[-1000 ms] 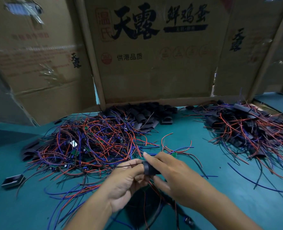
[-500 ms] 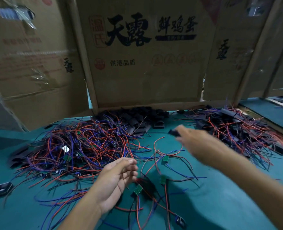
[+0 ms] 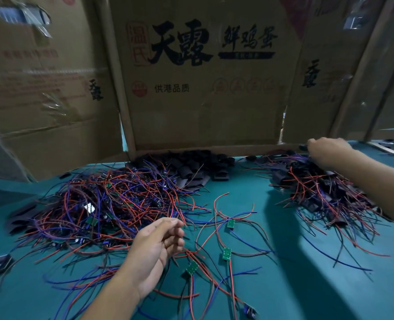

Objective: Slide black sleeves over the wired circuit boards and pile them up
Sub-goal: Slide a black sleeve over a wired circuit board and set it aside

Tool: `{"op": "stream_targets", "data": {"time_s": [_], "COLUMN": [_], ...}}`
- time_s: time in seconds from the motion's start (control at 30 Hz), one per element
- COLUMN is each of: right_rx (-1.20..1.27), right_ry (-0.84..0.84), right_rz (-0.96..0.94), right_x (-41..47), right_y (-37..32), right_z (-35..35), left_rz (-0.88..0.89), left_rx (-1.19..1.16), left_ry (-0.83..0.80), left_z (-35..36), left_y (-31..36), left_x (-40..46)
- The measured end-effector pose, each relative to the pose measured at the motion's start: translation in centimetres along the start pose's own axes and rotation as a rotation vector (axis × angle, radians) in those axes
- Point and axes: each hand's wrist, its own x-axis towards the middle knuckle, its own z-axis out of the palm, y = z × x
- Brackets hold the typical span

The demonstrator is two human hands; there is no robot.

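Green circuit boards (image 3: pixel 231 223) with loose wires are seen on the teal table (image 3: pixel 283 285) beside the relaxed, empty left hand (image 3: pixel 155 250), while a black sleeve (image 3: pixel 303 148) is pinched by the right hand (image 3: pixel 328 150) above the finished pile (image 3: pixel 325 190)

The middle cardboard box (image 3: pixel 205 93) reads 天露, 供港品质 and, seemingly, 鲜鸡蛋.

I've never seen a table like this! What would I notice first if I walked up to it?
Probably the big tangle of red and blue wires heaped on the left of the green table. A second wire pile sits on the right, where the right hand reaches over its far end. Behind everything stands a tall cardboard box with big black writing.
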Motion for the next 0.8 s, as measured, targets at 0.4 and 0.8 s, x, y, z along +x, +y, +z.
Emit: {"op": "stream_targets", "data": {"time_s": [0.4,0.8], "right_rx": [0.501,0.929], "right_ry": [-0.203,0.109], "right_rz": [-0.336,-0.127], "right_x": [3.2,-3.1], "right_y": [-23.0,-20.1], "right_z": [1.8,-0.2], "left_rz": [0.200,0.333], "left_rx": [0.300,0.616], "left_ry": [0.098,0.069], "left_z": [-0.5,0.2], "left_y": [-0.8,-1.1], "left_x": [0.4,-0.4]}}
